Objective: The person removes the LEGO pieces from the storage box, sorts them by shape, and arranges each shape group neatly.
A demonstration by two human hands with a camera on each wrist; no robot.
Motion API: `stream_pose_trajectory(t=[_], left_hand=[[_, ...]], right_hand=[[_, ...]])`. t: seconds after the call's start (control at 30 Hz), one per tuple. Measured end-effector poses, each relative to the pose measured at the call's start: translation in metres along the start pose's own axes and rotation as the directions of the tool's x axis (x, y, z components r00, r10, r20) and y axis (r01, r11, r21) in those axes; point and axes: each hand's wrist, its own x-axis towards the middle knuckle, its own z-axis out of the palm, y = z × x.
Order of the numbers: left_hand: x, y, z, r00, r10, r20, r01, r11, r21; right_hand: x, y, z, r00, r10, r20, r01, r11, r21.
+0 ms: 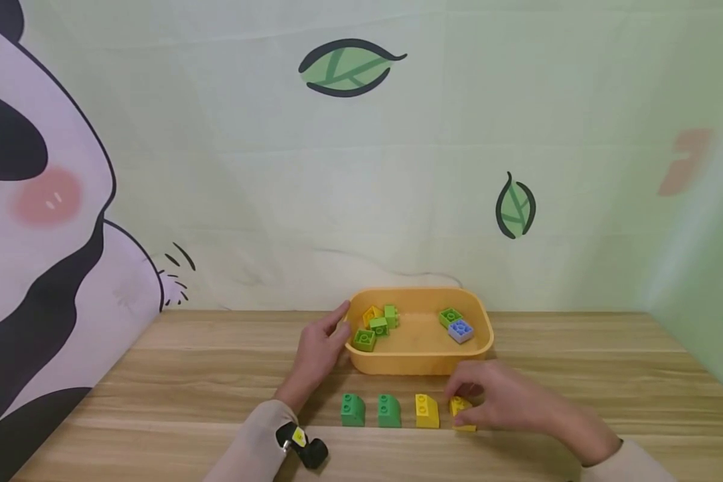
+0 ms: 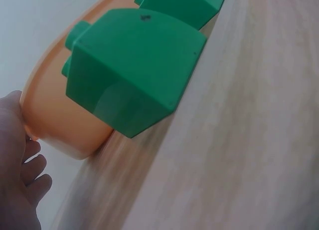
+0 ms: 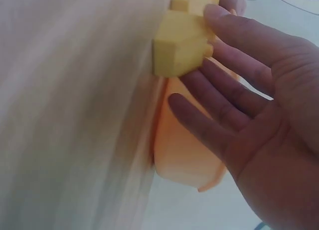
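My right hand (image 1: pixel 494 395) pinches a yellow sloped brick (image 1: pixel 462 423) at the right end of a row on the table. In the right wrist view its thumb lies at the top of that yellow brick (image 3: pixel 174 50), with other fingers behind it. Leftward in the row stand another yellow sloped brick (image 1: pixel 426 412) and two green curved-top bricks, one nearer the middle (image 1: pixel 389 411) and one at the left end (image 1: pixel 353 410). My left hand (image 1: pixel 319 348) rests extended fingers against the left end of an orange bin (image 1: pixel 416 365). The near green brick (image 2: pixel 134 65) looms large in the left wrist view.
Inside the bin, several green bricks (image 1: pixel 364 340) and a yellow one (image 1: pixel 371 314) lie at the left. A green brick (image 1: pixel 450 317) and a purple brick (image 1: pixel 460 331) lie at the right. A printed cloth (image 1: pixel 277 201) hangs behind the wooden table (image 1: pixel 217 375).
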Motion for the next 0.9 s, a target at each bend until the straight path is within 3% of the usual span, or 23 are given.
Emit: stream_pose_trajectory(t=[0.13, 0.33, 0.9], left_hand=[[-0.0002, 0.0005, -0.0001, 1.000, -0.002, 0.001, 0.002, 1.000, 0.000], [-0.0003, 0.0009, -0.0001, 1.000, -0.008, 0.007, 0.008, 1.000, -0.006], [0.0003, -0.0016, 0.0003, 1.000, 0.003, 0.005, -0.003, 1.000, -0.007]], right_hand=[[-0.0038, -0.0002, -0.0051, 0.998, 0.063, 0.022, -0.064, 0.997, 0.041], [-0.0064, 0.0008, -0.0103, 0.991, 0.130, 0.041, -0.131, 0.991, 0.021], [-0.0066, 0.0010, -0.0108, 0.987, 0.152, 0.045, -0.153, 0.988, 0.033]])
